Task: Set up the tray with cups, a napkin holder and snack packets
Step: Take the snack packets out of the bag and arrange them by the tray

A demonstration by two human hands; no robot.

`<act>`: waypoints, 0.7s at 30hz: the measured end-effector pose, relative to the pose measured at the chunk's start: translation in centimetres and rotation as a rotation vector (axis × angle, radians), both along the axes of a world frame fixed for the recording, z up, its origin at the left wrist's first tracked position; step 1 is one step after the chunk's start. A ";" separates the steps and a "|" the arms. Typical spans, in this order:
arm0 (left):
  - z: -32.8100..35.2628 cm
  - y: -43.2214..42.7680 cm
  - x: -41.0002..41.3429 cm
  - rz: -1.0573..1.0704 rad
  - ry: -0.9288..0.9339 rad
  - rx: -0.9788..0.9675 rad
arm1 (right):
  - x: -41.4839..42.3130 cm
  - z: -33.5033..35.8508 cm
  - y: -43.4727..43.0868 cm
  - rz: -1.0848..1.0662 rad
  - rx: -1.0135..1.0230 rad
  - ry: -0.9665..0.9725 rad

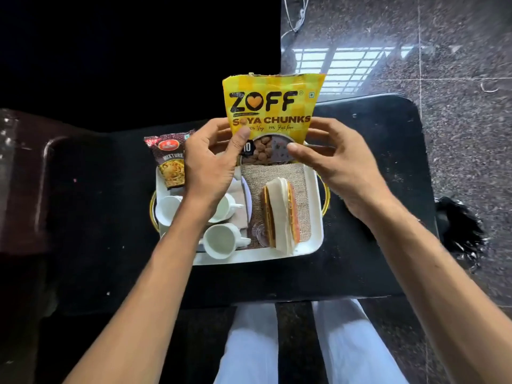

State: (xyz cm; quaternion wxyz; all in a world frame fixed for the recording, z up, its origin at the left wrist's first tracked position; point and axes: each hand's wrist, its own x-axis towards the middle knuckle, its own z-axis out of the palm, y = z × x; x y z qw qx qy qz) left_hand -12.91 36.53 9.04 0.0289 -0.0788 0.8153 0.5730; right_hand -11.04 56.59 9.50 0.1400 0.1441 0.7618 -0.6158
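A yellow soya chunks packet [273,103] stands upright over the far end of the white tray [314,217]. My left hand [210,164] grips its left edge and my right hand [329,164] its right edge. Three white cups [221,241] sit in the tray's left half; my left forearm hides part of two of them. A napkin holder with white napkins [279,214] lies on a woven mat [302,184] in the right half. A dark red mixture snack packet [170,159] leans at the tray's far left corner.
The tray rests on a small black table [374,245]. A dark chair [27,176] stands to the left. Speckled stone floor [465,134] lies to the right, with a black tufted object [460,228] by the table's edge. My white-trousered legs [249,342] are below.
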 end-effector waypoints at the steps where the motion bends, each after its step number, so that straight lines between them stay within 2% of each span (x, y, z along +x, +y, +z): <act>1: -0.3 -0.6 0.0 0.050 -0.019 0.031 | -0.6 -0.3 -1.2 0.006 0.031 0.004; 5: -2.0 -2.4 -0.6 0.261 -0.137 0.141 | -2.5 -1.8 -4.7 0.009 0.164 -0.014; 8: -3.7 -3.4 -1.0 0.308 -0.197 0.090 | -3.4 -3.3 -6.5 0.032 0.229 -0.052; 15: -5.4 -4.1 -0.7 0.285 -0.389 -0.020 | -4.4 -6.4 -8.8 0.051 0.393 -0.092; 21: -6.3 -4.4 -0.7 0.187 -0.539 -0.018 | -4.7 -7.8 -9.6 0.145 0.581 -0.119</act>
